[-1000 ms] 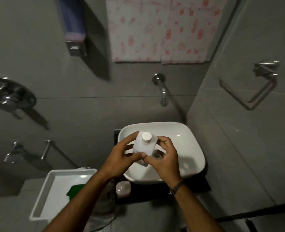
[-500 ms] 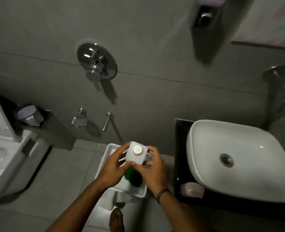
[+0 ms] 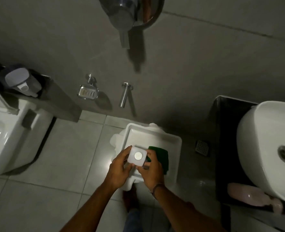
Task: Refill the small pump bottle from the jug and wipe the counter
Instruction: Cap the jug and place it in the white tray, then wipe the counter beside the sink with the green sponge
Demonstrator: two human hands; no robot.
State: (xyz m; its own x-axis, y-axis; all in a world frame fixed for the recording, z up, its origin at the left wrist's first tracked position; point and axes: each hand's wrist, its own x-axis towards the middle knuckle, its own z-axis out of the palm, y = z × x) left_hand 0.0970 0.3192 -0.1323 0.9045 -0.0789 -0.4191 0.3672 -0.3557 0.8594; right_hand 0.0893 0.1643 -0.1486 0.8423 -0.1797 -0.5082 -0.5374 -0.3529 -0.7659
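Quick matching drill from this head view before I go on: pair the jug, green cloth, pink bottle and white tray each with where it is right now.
Things:
1. jug
2. green cloth
3. pink bottle
4. white tray

Places:
A. lying on the dark counter beside the basin
B. held between the left hand and right hand, cap on
C. on a white stand on the floor, below the hands
D. lying inside the tray

Pairs: 1-B, 2-D, 3-A, 4-C
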